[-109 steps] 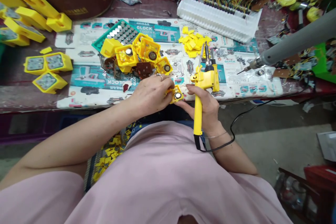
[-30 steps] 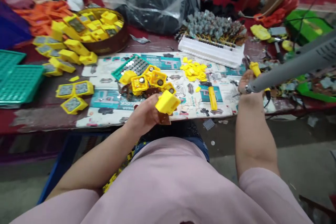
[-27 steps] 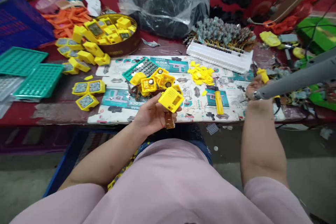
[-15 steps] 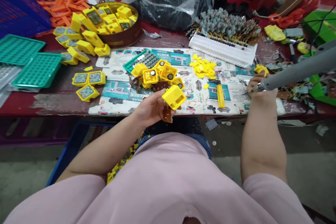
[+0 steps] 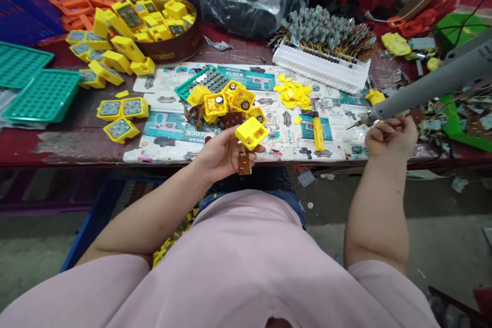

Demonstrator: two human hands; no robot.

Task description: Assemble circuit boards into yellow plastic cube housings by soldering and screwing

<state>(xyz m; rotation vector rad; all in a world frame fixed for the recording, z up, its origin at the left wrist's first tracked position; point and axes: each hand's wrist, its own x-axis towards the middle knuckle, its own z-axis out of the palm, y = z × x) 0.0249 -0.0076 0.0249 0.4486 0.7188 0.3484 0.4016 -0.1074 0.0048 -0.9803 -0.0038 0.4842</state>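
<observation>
My left hand (image 5: 221,156) is closed round a yellow plastic housing (image 5: 251,133) with small holes in its upper face. A brown circuit board (image 5: 245,164) hangs below it by the fingers. My right hand (image 5: 390,136) is turned partly palm up with its fingers curled in; what they hold, if anything, is hidden. Right above those fingers slants a grey electric screwdriver (image 5: 415,92), its bit pointing left. Beyond my left hand, several open yellow housings (image 5: 215,105) with round metal parts lie against a green tray (image 5: 209,82) of silver discs.
Small yellow pieces (image 5: 294,93) lie heaped mid-table beside a yellow-handled screwdriver (image 5: 318,133). A round tin (image 5: 172,48) of yellow housings stands back left. A white foam rack (image 5: 321,69) with wired parts is back right. Green trays (image 5: 42,97) sit far left.
My right hand has drawn back toward me and rolled palm up, its fingers curling in. My left hand keeps the yellow housing, with the board hanging lower. The view has shifted slightly.
</observation>
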